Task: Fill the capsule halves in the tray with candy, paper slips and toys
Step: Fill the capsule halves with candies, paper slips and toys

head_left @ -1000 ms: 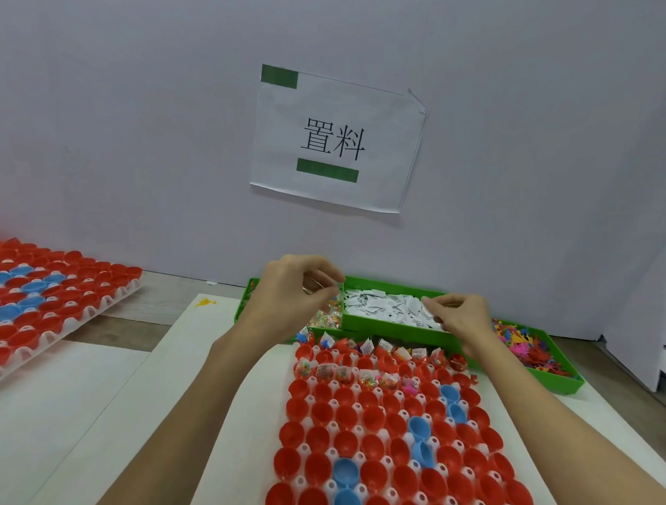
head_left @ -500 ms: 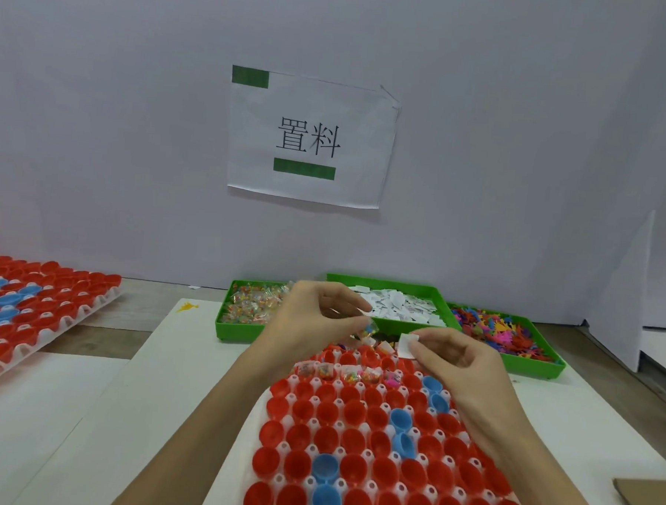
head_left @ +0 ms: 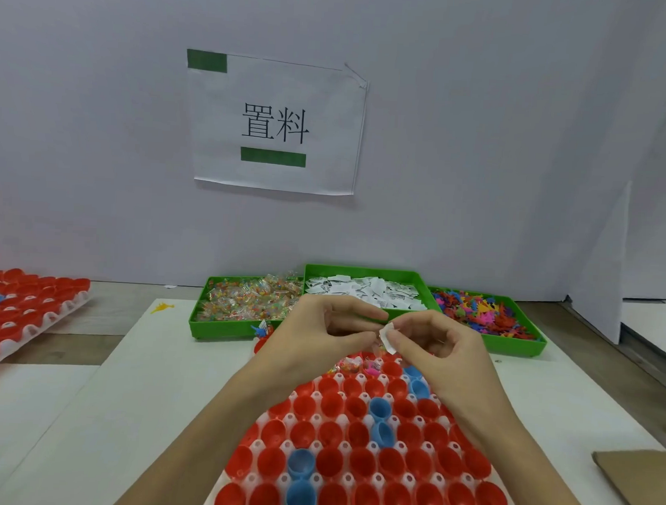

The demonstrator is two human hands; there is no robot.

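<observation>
Now: right hand (head_left: 440,348), fingers curled, pinching small white paper slip (head_left: 389,337) between thumb and fingertip, held above far end of white moulded tray (head_left: 254,439) of red and blue plastic capsule halves (head_left: 360,433). Left hand (head_left: 319,338) just beside it, fingers curled toward the slip, fingertips close to right hand's; something small perhaps pinched, cannot tell what. Both hands over far rows of tray.

Outward: three green plastic bins against the wall: wrapped candy (head_left: 244,299) left, paper slips (head_left: 364,292) middle, small coloured plastic toys (head_left: 486,312) right. Second tray of red capsule halves (head_left: 24,305) far left. Printed paper sign (head_left: 276,124) taped to wall. Brown cardboard sheet (head_left: 635,484) at lower right.

Progress, judged: only farthest rows show candy and toys, partly hidden behind hands; all nearer rows visibly empty. Bulk of filling left.

Versus half a second ago: hands closer together, fingertips nearly meeting; slip raised and turned between them. Versus one second ago: both hands withdrawn from bins to above tray. View tilted slightly, bins now fully seen.
</observation>
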